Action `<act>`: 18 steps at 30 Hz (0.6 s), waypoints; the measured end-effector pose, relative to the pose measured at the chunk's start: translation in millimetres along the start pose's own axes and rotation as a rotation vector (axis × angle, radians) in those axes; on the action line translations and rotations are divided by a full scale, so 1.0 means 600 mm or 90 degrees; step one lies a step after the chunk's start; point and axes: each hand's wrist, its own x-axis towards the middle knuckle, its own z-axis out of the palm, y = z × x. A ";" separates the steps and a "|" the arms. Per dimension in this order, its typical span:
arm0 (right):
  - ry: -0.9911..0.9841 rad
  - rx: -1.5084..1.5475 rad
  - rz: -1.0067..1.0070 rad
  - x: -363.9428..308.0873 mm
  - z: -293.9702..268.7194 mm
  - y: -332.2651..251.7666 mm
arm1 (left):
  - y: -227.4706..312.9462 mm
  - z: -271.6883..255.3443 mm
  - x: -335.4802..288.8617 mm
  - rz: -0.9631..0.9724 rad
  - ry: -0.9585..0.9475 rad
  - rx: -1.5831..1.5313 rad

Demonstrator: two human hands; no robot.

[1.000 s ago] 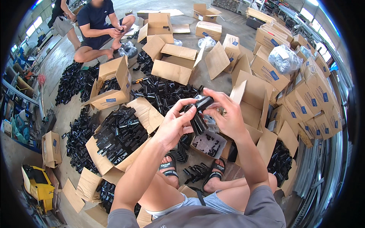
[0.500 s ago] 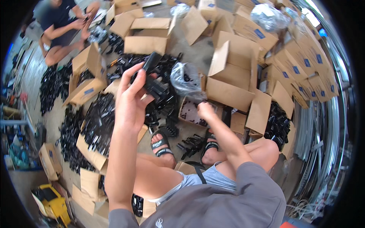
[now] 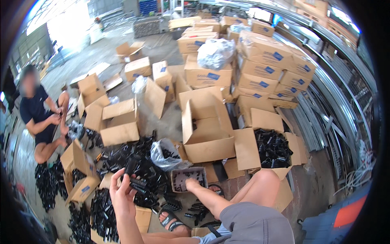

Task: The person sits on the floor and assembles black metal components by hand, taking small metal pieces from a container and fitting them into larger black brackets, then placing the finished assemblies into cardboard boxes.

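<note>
My left hand (image 3: 123, 194) is raised over the piles, its fingers closed around a black plastic part (image 3: 138, 184). The part is bulky, with one piece standing upright; its exact kind does not show. Lower and to the right, my right hand (image 3: 189, 184) reaches down into a small open carton (image 3: 173, 188) of small dark pieces (image 3: 181, 177). The fingertips of that hand are hidden, so their grip does not show. Just behind the carton sits a clear plastic bag (image 3: 159, 156) with more small dark pieces.
Black parts (image 3: 148, 148) lie heaped on the floor. A large open box (image 3: 209, 149) stands ahead, and an open box of black parts (image 3: 274, 148) is at right. Stacked cartons (image 3: 264, 57) and metal profiles (image 3: 325, 134) stand behind. At left another person (image 3: 36, 110) sits working.
The view has tilted up, showing more of the boxes behind. My left hand still holds the black part. My right hand has moved from the carton's right edge into it.
</note>
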 end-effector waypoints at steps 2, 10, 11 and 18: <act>-0.010 0.028 -0.015 0.008 0.000 -0.002 | 0.003 0.006 -0.002 0.009 -0.007 -0.001; -0.020 0.004 -0.113 0.054 0.054 0.014 | 0.019 0.012 -0.005 -0.038 -0.017 0.085; -0.025 0.026 -0.123 0.040 0.052 0.009 | 0.016 0.009 0.002 -0.036 -0.020 0.121; 0.019 -0.055 -0.061 0.091 0.028 0.044 | 0.002 0.001 0.009 -0.021 -0.086 0.006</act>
